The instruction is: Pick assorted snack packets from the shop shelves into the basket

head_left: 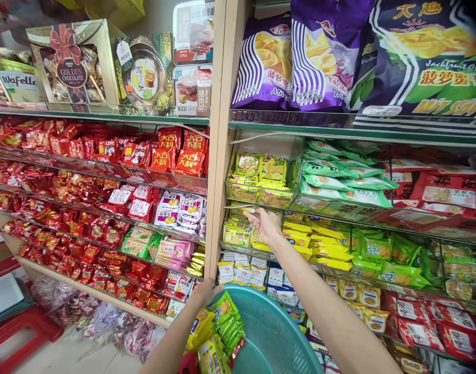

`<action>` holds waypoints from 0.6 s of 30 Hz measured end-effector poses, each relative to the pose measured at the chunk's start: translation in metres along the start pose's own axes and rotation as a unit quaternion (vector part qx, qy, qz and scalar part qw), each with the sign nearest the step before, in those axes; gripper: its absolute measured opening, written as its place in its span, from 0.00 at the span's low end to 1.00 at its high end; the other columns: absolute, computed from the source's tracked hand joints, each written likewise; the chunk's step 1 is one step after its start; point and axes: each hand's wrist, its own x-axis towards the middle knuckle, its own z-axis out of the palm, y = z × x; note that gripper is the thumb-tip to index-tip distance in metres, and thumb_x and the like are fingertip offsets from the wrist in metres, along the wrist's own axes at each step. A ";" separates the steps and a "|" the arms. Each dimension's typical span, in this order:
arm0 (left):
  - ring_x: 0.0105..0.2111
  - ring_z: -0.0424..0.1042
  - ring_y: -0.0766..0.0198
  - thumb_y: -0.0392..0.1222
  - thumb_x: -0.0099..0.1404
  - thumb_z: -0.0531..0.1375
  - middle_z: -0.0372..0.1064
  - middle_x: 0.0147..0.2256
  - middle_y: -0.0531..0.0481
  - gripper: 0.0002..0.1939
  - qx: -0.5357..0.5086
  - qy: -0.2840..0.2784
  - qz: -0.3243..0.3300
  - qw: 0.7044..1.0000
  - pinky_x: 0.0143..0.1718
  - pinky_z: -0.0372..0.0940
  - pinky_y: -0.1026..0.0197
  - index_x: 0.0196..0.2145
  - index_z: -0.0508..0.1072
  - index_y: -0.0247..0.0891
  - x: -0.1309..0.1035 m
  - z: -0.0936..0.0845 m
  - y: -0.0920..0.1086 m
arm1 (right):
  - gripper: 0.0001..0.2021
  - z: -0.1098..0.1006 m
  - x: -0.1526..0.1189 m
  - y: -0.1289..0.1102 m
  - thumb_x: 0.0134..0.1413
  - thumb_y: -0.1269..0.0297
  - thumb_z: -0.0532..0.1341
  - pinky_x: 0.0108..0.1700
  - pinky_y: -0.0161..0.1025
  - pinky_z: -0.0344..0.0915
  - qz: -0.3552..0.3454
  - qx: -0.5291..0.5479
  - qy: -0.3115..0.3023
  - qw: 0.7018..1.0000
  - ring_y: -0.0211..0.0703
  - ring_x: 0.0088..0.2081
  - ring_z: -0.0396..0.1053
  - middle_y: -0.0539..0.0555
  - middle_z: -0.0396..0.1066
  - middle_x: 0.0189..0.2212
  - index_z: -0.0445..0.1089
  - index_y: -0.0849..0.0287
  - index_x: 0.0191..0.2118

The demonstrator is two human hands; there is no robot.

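Observation:
My left hand (205, 292) is closed on the rim of a teal plastic basket (277, 304), at its far left side. Inside the basket, to the left, lie green snack packets (229, 324) and yellow snack packets (212, 353). My right hand (266, 226) is stretched out to the shelf, fingers extended to the left. It is over a clear bin of small yellow packets (238, 236), just below a bin of yellow biscuit packets (249, 165). Nothing shows in its fingers. Whether the fingertips touch the bin edge I cannot tell.
A wooden upright (218, 156) divides the shelving. Red sweets (66, 182) fill the left tiers. Green packets (339, 171) and large purple bags (324, 57) are on the right. A red stool (23, 332) and bagged goods (101, 322) stand on the floor at left.

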 end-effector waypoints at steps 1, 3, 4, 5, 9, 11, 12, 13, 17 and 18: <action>0.47 0.66 0.50 0.69 0.53 0.44 0.66 0.48 0.38 0.38 0.001 -0.001 -0.001 1.000 0.43 0.60 0.57 0.48 0.66 0.35 0.000 0.000 0.000 | 0.08 -0.002 -0.003 0.001 0.46 0.76 0.57 0.23 0.27 0.70 -0.004 0.006 0.000 1.000 0.44 0.30 0.74 0.49 0.66 0.20 0.56 0.59 0.26; 0.48 0.65 0.50 0.69 0.54 0.44 0.66 0.49 0.38 0.39 0.003 -0.003 0.000 1.000 0.43 0.60 0.58 0.49 0.65 0.35 -0.002 -0.002 0.002 | 0.09 -0.005 -0.009 0.002 0.46 0.75 0.58 0.23 0.27 0.70 -0.011 0.013 0.001 1.000 0.44 0.31 0.74 0.47 0.65 0.19 0.55 0.59 0.26; 0.48 0.65 0.50 0.68 0.54 0.44 0.66 0.49 0.38 0.39 0.005 -0.004 0.001 1.000 0.43 0.60 0.58 0.49 0.65 0.34 -0.002 -0.002 0.002 | 0.09 -0.008 -0.012 0.002 0.46 0.74 0.59 0.23 0.27 0.70 -0.013 0.014 0.000 1.000 0.43 0.31 0.74 0.47 0.64 0.19 0.55 0.59 0.26; 0.48 0.65 0.51 0.68 0.54 0.44 0.66 0.49 0.38 0.39 0.006 -0.005 0.001 1.000 0.43 0.60 0.58 0.49 0.65 0.34 -0.003 -0.003 0.003 | 0.09 -0.010 -0.016 0.002 0.45 0.73 0.59 0.24 0.26 0.69 -0.015 0.014 -0.001 1.000 0.43 0.32 0.74 0.47 0.64 0.20 0.56 0.59 0.26; 0.47 0.66 0.51 0.67 0.55 0.44 0.66 0.48 0.39 0.37 0.017 -0.006 -0.003 1.000 0.42 0.60 0.59 0.48 0.65 0.34 -0.005 -0.007 0.006 | 0.08 -0.027 -0.036 0.000 0.42 0.71 0.61 0.24 0.25 0.69 -0.013 0.005 -0.013 1.000 0.43 0.32 0.73 0.47 0.64 0.21 0.57 0.60 0.25; 0.47 0.66 0.51 0.67 0.55 0.45 0.67 0.48 0.39 0.35 0.022 -0.008 -0.004 1.000 0.43 0.60 0.59 0.47 0.66 0.35 -0.006 -0.007 0.007 | 0.09 -0.038 -0.050 0.000 0.41 0.70 0.62 0.23 0.25 0.68 -0.012 -0.005 -0.015 1.000 0.43 0.33 0.73 0.46 0.64 0.21 0.58 0.60 0.25; 0.47 0.66 0.50 0.67 0.55 0.45 0.67 0.47 0.39 0.35 0.024 -0.008 -0.003 1.000 0.43 0.60 0.59 0.46 0.66 0.35 -0.005 -0.007 0.008 | 0.09 -0.045 -0.058 0.000 0.40 0.69 0.62 0.23 0.25 0.68 -0.013 -0.010 -0.015 1.000 0.43 0.33 0.73 0.46 0.64 0.20 0.59 0.60 0.25; 0.47 0.66 0.50 0.66 0.55 0.45 0.66 0.48 0.38 0.35 0.025 -0.006 0.001 1.000 0.44 0.59 0.59 0.47 0.66 0.35 -0.005 -0.006 0.008 | 0.09 -0.052 -0.067 0.001 0.40 0.69 0.63 0.22 0.25 0.68 -0.015 -0.014 -0.013 1.000 0.43 0.33 0.73 0.46 0.64 0.20 0.59 0.60 0.25; 0.47 0.66 0.50 0.66 0.56 0.44 0.66 0.48 0.38 0.35 0.028 -0.014 0.007 1.000 0.43 0.60 0.59 0.47 0.66 0.34 -0.002 -0.004 0.009 | 0.10 -0.080 -0.107 0.015 0.39 0.67 0.64 0.22 0.25 0.67 0.014 -0.028 -0.004 1.000 0.41 0.31 0.73 0.47 0.67 0.24 0.60 0.59 0.27; 0.47 0.66 0.51 0.66 0.56 0.44 0.66 0.49 0.38 0.35 0.028 -0.014 0.005 0.999 0.43 0.60 0.59 0.47 0.66 0.34 -0.001 -0.004 0.009 | 0.10 -0.086 -0.118 0.022 0.39 0.67 0.64 0.22 0.25 0.67 0.038 -0.031 -0.006 0.999 0.41 0.31 0.73 0.48 0.69 0.25 0.61 0.59 0.29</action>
